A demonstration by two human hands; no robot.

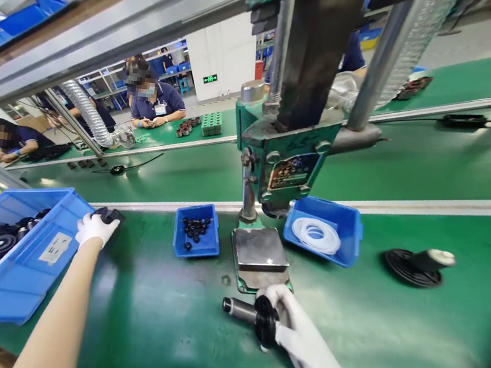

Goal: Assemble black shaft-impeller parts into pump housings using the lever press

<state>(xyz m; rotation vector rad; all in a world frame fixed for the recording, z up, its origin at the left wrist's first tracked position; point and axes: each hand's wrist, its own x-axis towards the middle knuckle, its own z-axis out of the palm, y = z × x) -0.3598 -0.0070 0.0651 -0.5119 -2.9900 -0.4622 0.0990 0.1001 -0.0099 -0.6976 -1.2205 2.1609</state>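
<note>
1. Head view, landmark: the green press is standing on the green desk, a metal block lying on its base.
2. The gloved right hand is holding a flanged shaft just in front of the press; its fingers are gripping the black disc, while the metallic shank is pointing leftward.
3. The gloved left hand is touching a dark part well left of the press; whether its fingers are gripping cannot be told.
4. Beside that hand, a large blue bin is holding black components.
5. Just left of the press, a small blue tray is containing small black pieces.
6. Just right of the press, a wider blue tray is containing white rings.
7. Farther right of the press, a second flanged part is resting on its disc, stem tilting.
</note>
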